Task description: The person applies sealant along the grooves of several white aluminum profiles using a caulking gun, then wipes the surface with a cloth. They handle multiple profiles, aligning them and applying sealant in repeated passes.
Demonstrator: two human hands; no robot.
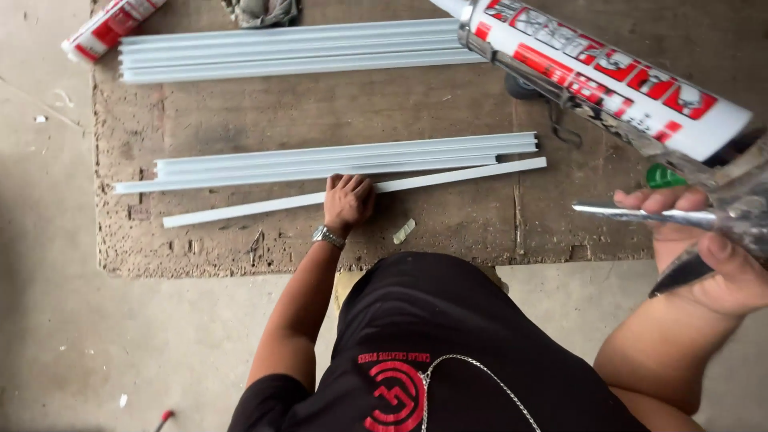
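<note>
pressing the white strip (pixel 352 190) near the board's (pixel 448 104) front edge, the left hand (pixel 348 202) lies flat while the right hand (pixel 704 256) clasps a caulking gun (pixel 608 76).

My right grip (pixel 704 248) runs off right edge; caulking gun (pixel 680 172) nozzle cut by top edge; second sealant tube (pixel 108 28) and grey rag (pixel 260 11) cropped at top.

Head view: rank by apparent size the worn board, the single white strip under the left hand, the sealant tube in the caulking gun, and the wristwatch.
1. Worn board
2. Single white strip
3. Sealant tube, though it is nearest the camera, so its place against the strip is unsure
4. Wristwatch
</note>
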